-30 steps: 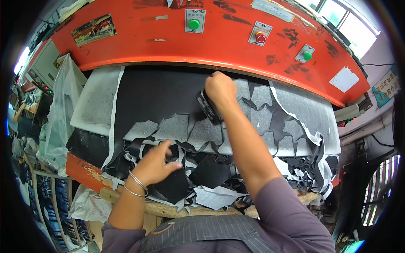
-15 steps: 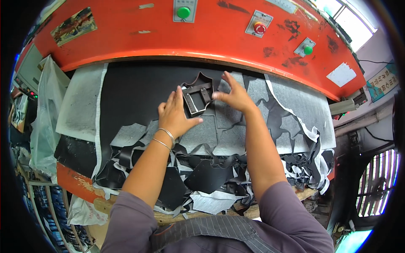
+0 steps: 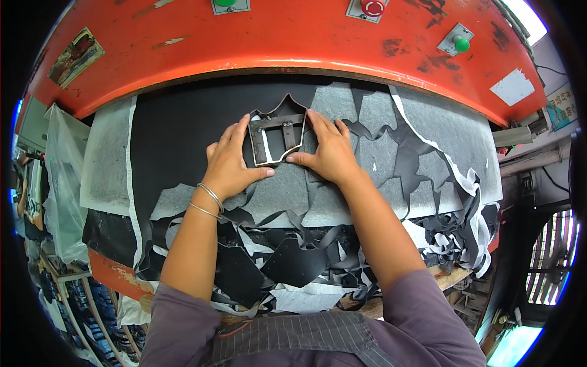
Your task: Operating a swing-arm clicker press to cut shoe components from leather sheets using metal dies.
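Note:
A metal cutting die [image 3: 276, 122], a steel outline with crossbars and a pointed top, lies on the black sheet material [image 3: 183, 131], close to the grey-backed area. My left hand [image 3: 232, 162] presses its fingers along the die's left side, the thumb near its lower edge. From the other side my right hand [image 3: 333, 151] grips the die, fingers at its upper right corner and thumb at its lower right. Between them the die is held flat. Cut grey-backed pieces [image 3: 275, 192] and curling black offcut strips [image 3: 400, 156] lie around my hands.
An orange machine beam [image 3: 293, 46] spans the far side, bearing a red button [image 3: 372, 6] and a green button [image 3: 461, 44]. Scraps [image 3: 299, 260] heap along the near edge. A clear plastic bag [image 3: 64, 189] hangs at the left.
Both hands have closed in on the die's sides. The die has turned to stand straighter, its point toward the machine. The view has shifted slightly.

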A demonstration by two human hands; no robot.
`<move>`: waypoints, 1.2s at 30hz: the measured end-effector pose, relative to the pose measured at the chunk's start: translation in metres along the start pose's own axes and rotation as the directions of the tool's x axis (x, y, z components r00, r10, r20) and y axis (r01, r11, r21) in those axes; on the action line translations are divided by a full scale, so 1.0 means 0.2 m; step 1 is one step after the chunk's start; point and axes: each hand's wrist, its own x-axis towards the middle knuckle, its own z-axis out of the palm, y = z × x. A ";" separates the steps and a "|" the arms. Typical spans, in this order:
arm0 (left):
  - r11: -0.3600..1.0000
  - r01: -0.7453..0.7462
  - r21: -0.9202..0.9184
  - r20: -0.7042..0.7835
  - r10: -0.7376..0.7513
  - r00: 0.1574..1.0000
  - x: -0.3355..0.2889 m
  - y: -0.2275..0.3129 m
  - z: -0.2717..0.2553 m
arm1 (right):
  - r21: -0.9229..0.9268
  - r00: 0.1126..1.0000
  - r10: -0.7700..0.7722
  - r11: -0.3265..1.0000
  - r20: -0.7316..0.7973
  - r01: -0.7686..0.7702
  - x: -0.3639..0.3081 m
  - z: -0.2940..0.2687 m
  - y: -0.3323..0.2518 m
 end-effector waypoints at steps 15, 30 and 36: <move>0.999 0.008 0.050 0.087 -0.012 0.996 -0.03 0.02 -0.01 | -0.040 0.998 0.026 0.999 -0.051 -0.028 -0.06 -0.04 -0.03; 0.883 -0.467 0.051 -0.688 0.370 0.624 -0.49 0.47 -0.69 | 0.006 0.211 0.075 0.951 -0.975 -0.309 -0.28 -1.30 0.07; 0.968 -0.251 -0.023 -0.054 0.250 0.967 -1.35 0.25 -0.35 | -0.221 0.992 0.015 0.974 -0.127 -0.043 -1.14 -0.67 -0.42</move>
